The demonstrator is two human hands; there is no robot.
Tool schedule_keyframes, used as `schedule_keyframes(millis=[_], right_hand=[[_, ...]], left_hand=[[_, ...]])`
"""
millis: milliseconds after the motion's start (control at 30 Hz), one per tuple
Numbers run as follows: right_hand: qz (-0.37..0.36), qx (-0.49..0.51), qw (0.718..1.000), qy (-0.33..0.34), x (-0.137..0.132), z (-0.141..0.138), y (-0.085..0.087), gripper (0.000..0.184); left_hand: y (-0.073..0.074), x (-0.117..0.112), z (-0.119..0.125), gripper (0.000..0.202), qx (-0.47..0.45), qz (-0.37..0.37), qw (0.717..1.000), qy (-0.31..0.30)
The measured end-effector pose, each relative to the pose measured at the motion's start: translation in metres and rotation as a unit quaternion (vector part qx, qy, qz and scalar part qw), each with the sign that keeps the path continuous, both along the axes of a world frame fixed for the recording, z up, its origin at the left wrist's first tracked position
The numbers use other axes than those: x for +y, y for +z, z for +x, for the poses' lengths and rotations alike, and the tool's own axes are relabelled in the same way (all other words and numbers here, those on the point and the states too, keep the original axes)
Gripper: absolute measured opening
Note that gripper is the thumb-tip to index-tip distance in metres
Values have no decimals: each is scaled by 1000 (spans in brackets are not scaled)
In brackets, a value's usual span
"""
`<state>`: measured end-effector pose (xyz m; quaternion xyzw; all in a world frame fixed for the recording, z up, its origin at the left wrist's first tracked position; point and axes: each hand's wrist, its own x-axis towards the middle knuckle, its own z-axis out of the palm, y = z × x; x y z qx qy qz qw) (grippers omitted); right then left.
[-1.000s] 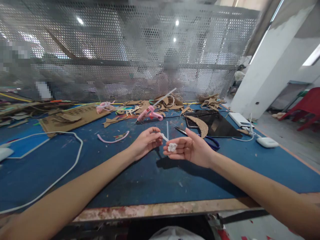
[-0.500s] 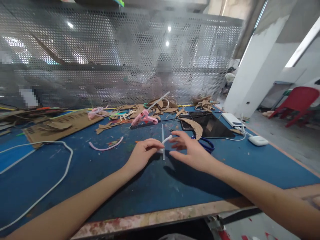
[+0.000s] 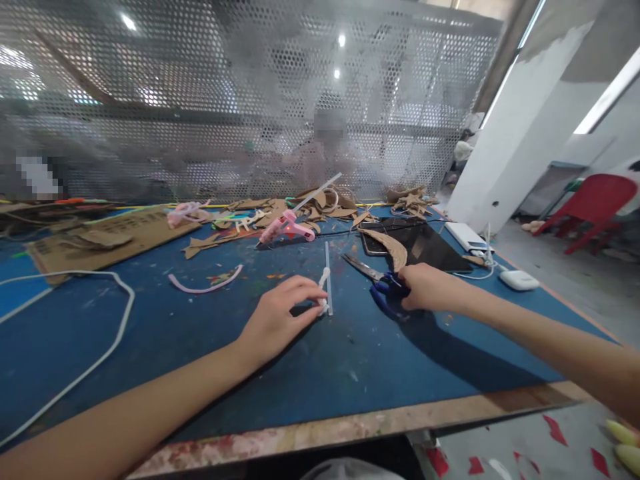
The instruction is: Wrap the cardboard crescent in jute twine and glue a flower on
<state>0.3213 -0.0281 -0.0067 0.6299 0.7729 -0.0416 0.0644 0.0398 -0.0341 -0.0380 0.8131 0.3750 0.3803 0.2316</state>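
Note:
My left hand (image 3: 286,310) pinches a small white, knobbly strip (image 3: 325,280) between thumb and fingertips, just above the table. Close beside it, a straight translucent stick (image 3: 328,257) lies on the blue surface, pointing away from me. To the right, my right hand (image 3: 425,288) has its fingers closed on the dark blue handles of a pair of scissors (image 3: 384,283). Their metal blades point left and away, slightly parted. Farther off lies a pink hot glue gun (image 3: 286,230) with a clear glue stick in its back. A curved pale lilac strip (image 3: 206,288) rests left of my left hand.
Cardboard scraps (image 3: 250,208) are spread along the back, below a perforated metal screen (image 3: 225,127). A black tablet (image 3: 425,248) lies right of centre under a curved cardboard piece (image 3: 387,247). A white power bank (image 3: 467,237) and earbud case (image 3: 519,280) sit right; a white cable (image 3: 133,303) loops left.
My right hand has moved right, away from the white strip, and taken hold of the scissors. My left hand keeps the strip, which now stands more in line with the stick.

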Motion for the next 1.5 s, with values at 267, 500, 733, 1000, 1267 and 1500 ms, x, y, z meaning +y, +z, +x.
schedule_keyframes(millis=[267,500,733,1000,1267,1500], right_hand=[[103,-24,993,43,-32,28,-8,35],[53,-126,986,99,-48,13,-11,62],[50,-139,978,147,-40,-27,-8,68],[39,-148,976,153,-34,-32,-2,68],[16,-130,980,153,-37,-41,6,64],[37,-122,978,165,-32,-54,5,64]], left_hand=[[-6,1,-21,22,34,-46,997,-41],[-7,2,-25,30,25,-76,995,-54],[-3,5,-23,40,14,-103,995,-10],[-3,7,-23,42,1,-107,994,8],[-3,5,-23,42,-5,-103,995,14],[-5,6,-31,47,1,-115,993,-9]])
